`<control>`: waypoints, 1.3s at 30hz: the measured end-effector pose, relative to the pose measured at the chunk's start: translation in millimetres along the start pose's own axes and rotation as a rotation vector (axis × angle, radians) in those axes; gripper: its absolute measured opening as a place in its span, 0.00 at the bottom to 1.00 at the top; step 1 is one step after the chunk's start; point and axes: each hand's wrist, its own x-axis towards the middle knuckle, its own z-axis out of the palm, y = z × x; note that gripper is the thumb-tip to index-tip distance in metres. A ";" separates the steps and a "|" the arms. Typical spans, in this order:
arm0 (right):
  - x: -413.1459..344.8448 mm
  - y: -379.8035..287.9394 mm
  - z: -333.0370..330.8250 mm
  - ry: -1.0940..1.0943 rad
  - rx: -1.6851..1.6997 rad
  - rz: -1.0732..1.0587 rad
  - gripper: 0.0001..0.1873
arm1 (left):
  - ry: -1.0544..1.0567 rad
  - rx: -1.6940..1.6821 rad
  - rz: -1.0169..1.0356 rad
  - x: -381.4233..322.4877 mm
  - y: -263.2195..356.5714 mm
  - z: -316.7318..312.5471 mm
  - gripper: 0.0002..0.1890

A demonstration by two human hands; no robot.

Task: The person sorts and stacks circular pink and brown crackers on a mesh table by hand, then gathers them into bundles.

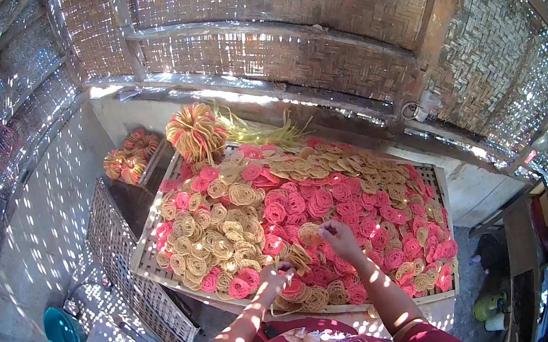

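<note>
My right hand (341,240) pinches a tan, round coiled cracker (309,234) at its edge, above the pink ones. To its lower left, my left hand (273,282) grips a small bunch of tan coiled crackers (298,259), and a thin pale strip (282,311) hangs below that hand. How the bunch is fixed to the strip cannot be made out. Under both hands, loose pink crackers (320,202) and tan crackers (193,239) cover a large woven bamboo tray (151,265) in overlapping layers.
A big round strung bundle of crackers (197,132) stands at the tray's back left, beside pale green strips (267,131). Smaller bundles (132,159) lie farther left. An upright woven rack (133,270) and a teal basin (63,334) are on the left; a wooden cabinet (526,281) is at right.
</note>
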 end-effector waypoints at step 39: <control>20.9 -20.0 -10.8 -0.048 -0.131 0.112 0.09 | 0.044 -0.141 0.032 5.7 -3.0 4.5 0.17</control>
